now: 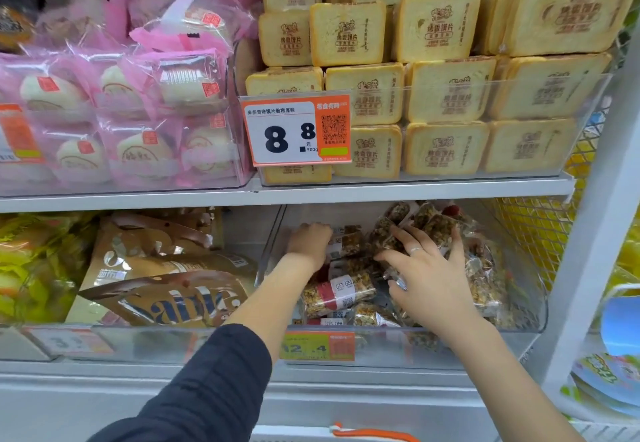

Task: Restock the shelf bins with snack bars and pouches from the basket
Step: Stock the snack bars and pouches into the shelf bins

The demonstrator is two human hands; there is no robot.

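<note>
Two hands of ours reach into the clear lower-right bin (pixel 519 329), heaped with too many clear-wrapped granola bars (pixel 337 294) to count. Our left hand (pixel 309 242) curls closed at the far wall; our right hand (pixel 427 273) spreads wide, fingers pressing bars.

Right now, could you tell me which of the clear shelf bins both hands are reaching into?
The lower-right bin, holding the granola bars; left hand and right hand are both inside it.
</note>
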